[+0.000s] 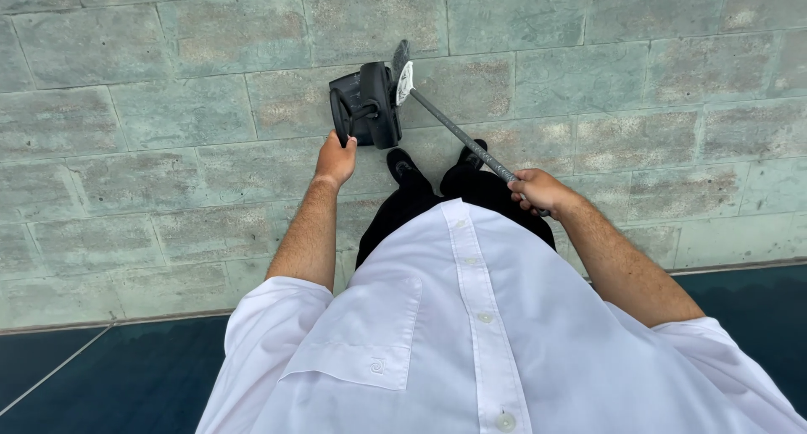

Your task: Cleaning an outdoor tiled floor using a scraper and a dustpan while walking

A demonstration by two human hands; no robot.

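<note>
left hand (335, 158) gripping the near edge of a black wheeled device (364, 105), steadying it on the grey stone paving (168, 106) | right hand (535, 190) closed round a dark rod (461, 134) angled toward the device | hands well apart

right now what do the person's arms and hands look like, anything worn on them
Both arms are bare from above the elbow down, with dark hair on the forearms. Each comes out of a short sleeve of a white button-up shirt, which has a chest pocket. The left hand and right hand wear no gloves; no watch, ring or band shows on either wrist.
</note>
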